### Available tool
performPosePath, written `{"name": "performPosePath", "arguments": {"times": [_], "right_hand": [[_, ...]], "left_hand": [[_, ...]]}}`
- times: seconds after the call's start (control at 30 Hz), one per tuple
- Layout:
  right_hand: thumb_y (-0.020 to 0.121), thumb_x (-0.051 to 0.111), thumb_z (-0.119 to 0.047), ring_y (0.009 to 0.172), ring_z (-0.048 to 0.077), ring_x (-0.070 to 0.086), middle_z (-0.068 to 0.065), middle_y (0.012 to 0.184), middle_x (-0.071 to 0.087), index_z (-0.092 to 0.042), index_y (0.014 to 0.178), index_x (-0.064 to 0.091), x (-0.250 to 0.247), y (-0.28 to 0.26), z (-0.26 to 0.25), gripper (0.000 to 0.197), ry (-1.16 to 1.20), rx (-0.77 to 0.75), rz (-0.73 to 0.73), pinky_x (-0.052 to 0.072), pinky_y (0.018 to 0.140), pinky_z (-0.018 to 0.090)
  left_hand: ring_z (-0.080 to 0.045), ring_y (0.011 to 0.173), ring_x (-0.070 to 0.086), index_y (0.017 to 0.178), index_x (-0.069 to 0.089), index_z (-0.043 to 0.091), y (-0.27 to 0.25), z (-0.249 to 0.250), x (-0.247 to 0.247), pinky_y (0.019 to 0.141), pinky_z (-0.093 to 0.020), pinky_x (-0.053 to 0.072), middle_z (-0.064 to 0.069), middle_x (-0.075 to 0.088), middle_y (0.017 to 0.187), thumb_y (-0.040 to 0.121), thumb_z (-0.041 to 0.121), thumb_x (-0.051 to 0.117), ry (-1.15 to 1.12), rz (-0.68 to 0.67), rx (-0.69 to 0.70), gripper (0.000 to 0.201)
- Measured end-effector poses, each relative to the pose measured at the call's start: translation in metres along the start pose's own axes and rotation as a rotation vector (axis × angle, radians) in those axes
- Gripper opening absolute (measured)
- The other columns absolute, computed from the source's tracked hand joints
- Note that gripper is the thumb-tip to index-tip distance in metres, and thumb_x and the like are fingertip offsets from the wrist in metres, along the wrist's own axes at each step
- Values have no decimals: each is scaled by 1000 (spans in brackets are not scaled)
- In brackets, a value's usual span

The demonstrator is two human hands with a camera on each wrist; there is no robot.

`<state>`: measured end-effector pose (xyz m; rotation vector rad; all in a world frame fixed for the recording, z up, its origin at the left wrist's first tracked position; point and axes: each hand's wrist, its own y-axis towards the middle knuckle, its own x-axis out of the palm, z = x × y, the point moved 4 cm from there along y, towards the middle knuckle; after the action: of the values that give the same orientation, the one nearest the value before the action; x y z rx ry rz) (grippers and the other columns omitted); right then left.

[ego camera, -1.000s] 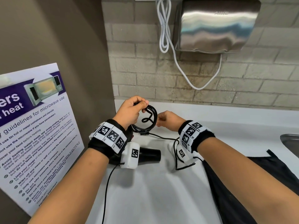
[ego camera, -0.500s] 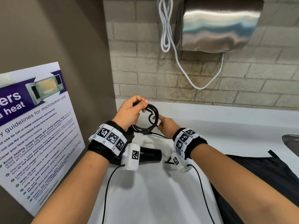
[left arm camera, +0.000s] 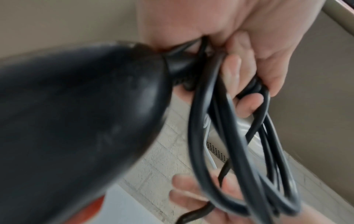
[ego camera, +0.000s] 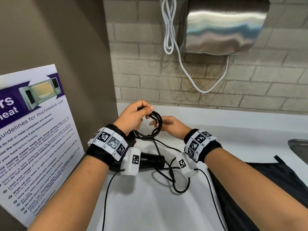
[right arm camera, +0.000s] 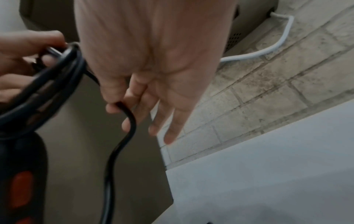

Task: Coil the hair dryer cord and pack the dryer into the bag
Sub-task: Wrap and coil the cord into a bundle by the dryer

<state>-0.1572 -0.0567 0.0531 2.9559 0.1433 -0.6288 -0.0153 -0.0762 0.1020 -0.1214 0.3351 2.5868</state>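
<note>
Left hand (ego camera: 133,118) clamps cord coil (ego camera: 154,126) | right hand (ego camera: 170,125) pinches loose cord, returned beside coil | another loop forming | bag (ego camera: 266,180) unfilled

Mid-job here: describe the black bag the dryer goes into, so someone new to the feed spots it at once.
Start at the steel hand dryer on the brick wall and drop to the white counter beneath it. The bag lies flat at the counter's right, under the right forearm and just short of the sink. It is matte black fabric, unlike the glossy black cord looped loose to its left.
</note>
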Motion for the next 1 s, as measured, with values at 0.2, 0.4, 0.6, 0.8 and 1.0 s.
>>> {"name": "performPosePath", "arguments": {"times": [0.2, 0.4, 0.6, 0.8, 1.0], "right_hand": [[91, 49, 0, 65, -4, 58, 8, 76, 63, -19, 69, 48, -28, 3, -16, 28, -152, -82, 222, 45, 69, 17], [90, 53, -8, 53, 8, 43, -3, 58, 48, -22, 67, 48, -42, 2, -39, 27, -372, -109, 320, 35, 53, 18], [90, 50, -9, 59, 13, 48, 1, 66, 54, -13, 79, 51, -39, -1, -65, 12, -418, -197, 450, 39, 57, 20], [90, 50, -13, 51, 2, 46, -10, 58, 49, -18, 80, 51, -26, -12, -89, 11, -504, -323, 475, 36, 51, 16], [91, 51, -12, 47, 0, 44, -12, 55, 45, -18, 75, 50, -28, -18, -87, 17, -432, -391, 507, 33, 48, 11]], "left_hand": [[-5, 29, 20, 71, 50, 14, 0, 3, 0, 33, -12, 16, 2, 45, 56, 95, 12, 44, -5, -26, -16, 25], [-4, 30, 20, 77, 50, 15, 0, 3, 2, 33, -13, 18, -2, 44, 62, 97, 11, 39, 55, -62, -10, 23], [-1, 30, 32, 118, 50, 20, 1, 3, 4, 34, -11, 25, -1, 47, 69, 96, 18, 45, 218, -96, 9, 23], [9, 35, 44, 114, 55, 3, 0, 7, 11, 38, -3, 29, -5, 60, 86, 97, 14, 44, 305, -175, 12, 24], [5, 53, 50, 93, 58, 13, 5, 0, 2, 60, -10, 40, 2, 58, 70, 97, 16, 43, 261, -4, 133, 16]]}}
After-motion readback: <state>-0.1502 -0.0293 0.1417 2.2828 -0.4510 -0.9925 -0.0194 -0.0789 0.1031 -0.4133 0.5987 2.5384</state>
